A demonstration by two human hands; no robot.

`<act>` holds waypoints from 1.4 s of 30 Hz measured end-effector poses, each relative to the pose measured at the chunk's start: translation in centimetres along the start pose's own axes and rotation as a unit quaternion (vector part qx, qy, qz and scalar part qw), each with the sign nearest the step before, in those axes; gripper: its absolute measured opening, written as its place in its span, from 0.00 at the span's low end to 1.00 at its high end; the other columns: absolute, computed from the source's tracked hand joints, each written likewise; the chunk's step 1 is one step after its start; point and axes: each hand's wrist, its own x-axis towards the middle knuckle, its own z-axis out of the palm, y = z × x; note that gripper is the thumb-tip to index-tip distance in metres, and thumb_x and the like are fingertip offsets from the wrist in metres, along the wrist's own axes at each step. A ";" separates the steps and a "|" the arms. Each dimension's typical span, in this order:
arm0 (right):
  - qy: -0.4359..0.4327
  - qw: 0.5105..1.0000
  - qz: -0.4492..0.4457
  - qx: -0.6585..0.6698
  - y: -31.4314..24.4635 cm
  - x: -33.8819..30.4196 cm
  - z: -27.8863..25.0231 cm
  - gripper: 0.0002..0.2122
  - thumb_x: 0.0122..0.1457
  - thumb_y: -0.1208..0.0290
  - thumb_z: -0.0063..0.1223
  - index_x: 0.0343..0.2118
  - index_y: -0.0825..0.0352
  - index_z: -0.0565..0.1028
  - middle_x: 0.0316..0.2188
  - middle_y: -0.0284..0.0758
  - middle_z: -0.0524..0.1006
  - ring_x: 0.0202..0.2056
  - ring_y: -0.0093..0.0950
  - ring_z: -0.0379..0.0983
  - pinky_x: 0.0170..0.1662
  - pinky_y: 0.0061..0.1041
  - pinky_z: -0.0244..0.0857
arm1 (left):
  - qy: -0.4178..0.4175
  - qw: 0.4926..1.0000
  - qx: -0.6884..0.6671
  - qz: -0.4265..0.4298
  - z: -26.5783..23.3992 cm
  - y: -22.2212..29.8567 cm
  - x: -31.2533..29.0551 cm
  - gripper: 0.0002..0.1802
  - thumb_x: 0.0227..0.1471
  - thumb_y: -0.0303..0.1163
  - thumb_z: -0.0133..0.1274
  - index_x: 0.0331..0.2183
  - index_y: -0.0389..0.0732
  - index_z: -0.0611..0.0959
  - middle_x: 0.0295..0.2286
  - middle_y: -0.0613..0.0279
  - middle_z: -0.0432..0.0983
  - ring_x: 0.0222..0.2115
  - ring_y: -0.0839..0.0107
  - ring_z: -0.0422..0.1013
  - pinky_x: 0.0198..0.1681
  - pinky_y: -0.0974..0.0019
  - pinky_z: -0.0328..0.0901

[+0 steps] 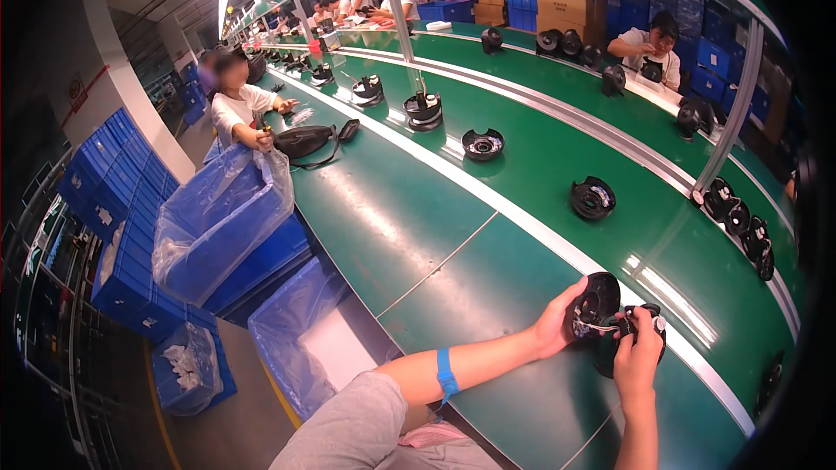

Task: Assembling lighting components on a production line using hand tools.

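Observation:
My left hand (554,324) grips a round black plastic housing (601,298) by its near left side, tilted so that its hollow inside shows. Thin light wires (595,328) run from inside it toward a smaller black part with a round white piece (659,324). That smaller part is pinched in the fingers of my right hand (638,355), just right of the housing. Both hands are above the green worktable (488,270), close to the metal rail. Below them another dark shape is partly hidden by my hands. A blue band (447,372) circles my left forearm.
Beyond the rail, open black housings (594,198) (483,145) stand on the green conveyor (540,174). Blue bins lined with clear plastic (222,218) (296,322) flank the table's left edge. A co-worker (239,104) sits farther up the line; another person (653,52) works across it.

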 end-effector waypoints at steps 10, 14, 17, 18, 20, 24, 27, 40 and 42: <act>-0.054 0.975 -0.191 -0.104 -0.9 0.1 0.4 0.09 0.40 0.82 0.55 0.29 0.72 0.75 0.25 0.42 0.73 0.28 0.41 0.73 0.32 0.35 0.69 | 0.028 0.966 0.227 0.117 0.3 -1.7 0.2 0.35 0.62 0.43 0.45 0.64 0.38 0.55 0.58 0.54 0.60 0.58 0.66 0.59 0.62 0.64 0.53; -0.076 0.958 -0.230 -0.154 -0.7 0.1 1.0 0.11 0.40 0.76 0.60 0.30 0.69 0.75 0.28 0.38 0.74 0.31 0.36 0.75 0.32 0.33 0.71 | 0.014 0.955 0.270 0.120 -0.1 -1.5 0.0 0.34 0.63 0.40 0.44 0.64 0.36 0.55 0.58 0.55 0.58 0.59 0.68 0.56 0.63 0.66 0.49; -0.087 0.954 -0.241 -0.159 -0.3 0.0 0.5 0.12 0.40 0.75 0.60 0.31 0.69 0.75 0.27 0.37 0.73 0.31 0.34 0.74 0.31 0.32 0.70 | 0.004 0.940 0.312 0.136 0.1 -1.7 0.1 0.35 0.62 0.41 0.42 0.64 0.36 0.54 0.59 0.53 0.58 0.60 0.64 0.55 0.64 0.63 0.47; -0.089 0.953 -0.242 -0.156 -0.4 -0.1 0.6 0.12 0.40 0.75 0.60 0.30 0.69 0.75 0.27 0.36 0.73 0.30 0.34 0.74 0.30 0.32 0.70 | 0.004 0.940 0.314 0.132 0.2 -1.5 0.1 0.34 0.63 0.40 0.41 0.64 0.37 0.54 0.58 0.53 0.58 0.59 0.65 0.56 0.63 0.64 0.48; -0.097 0.952 -0.232 -0.175 -0.5 -0.4 0.3 0.11 0.40 0.76 0.59 0.30 0.69 0.75 0.27 0.36 0.73 0.30 0.34 0.73 0.29 0.32 0.69 | 0.013 0.948 0.297 0.110 0.8 -1.7 -0.2 0.34 0.63 0.41 0.41 0.65 0.38 0.53 0.58 0.54 0.59 0.58 0.66 0.57 0.62 0.65 0.50; -0.067 0.962 -0.230 -0.132 -0.3 -0.6 0.9 0.10 0.39 0.77 0.58 0.28 0.70 0.75 0.24 0.36 0.72 0.27 0.34 0.73 0.27 0.33 0.67 | 0.001 0.942 0.319 0.108 1.1 -1.4 -0.7 0.35 0.63 0.40 0.42 0.65 0.39 0.52 0.59 0.54 0.58 0.59 0.66 0.56 0.62 0.66 0.49; -0.105 0.953 -0.232 -0.167 -0.7 -0.5 0.5 0.07 0.41 0.76 0.58 0.25 0.68 0.74 0.25 0.36 0.73 0.28 0.35 0.73 0.28 0.33 0.69 | -0.005 0.909 0.398 0.125 0.6 -1.1 -0.8 0.36 0.62 0.41 0.43 0.65 0.38 0.53 0.61 0.53 0.55 0.61 0.65 0.54 0.64 0.64 0.46; -0.083 0.937 -0.284 -0.185 0.5 -0.3 1.7 0.07 0.42 0.76 0.56 0.26 0.68 0.72 0.24 0.35 0.70 0.27 0.33 0.70 0.26 0.31 0.66 | -0.014 0.919 0.375 0.120 0.8 -1.3 -0.7 0.37 0.63 0.44 0.40 0.65 0.38 0.50 0.60 0.51 0.55 0.60 0.63 0.55 0.64 0.62 0.48; -0.060 0.924 -0.319 -0.205 0.7 -0.4 1.9 0.06 0.42 0.75 0.55 0.25 0.67 0.72 0.23 0.34 0.69 0.26 0.31 0.69 0.25 0.30 0.65 | 0.008 0.902 0.408 0.143 0.2 -1.6 -0.8 0.36 0.64 0.44 0.39 0.65 0.38 0.49 0.60 0.51 0.55 0.60 0.63 0.55 0.64 0.62 0.48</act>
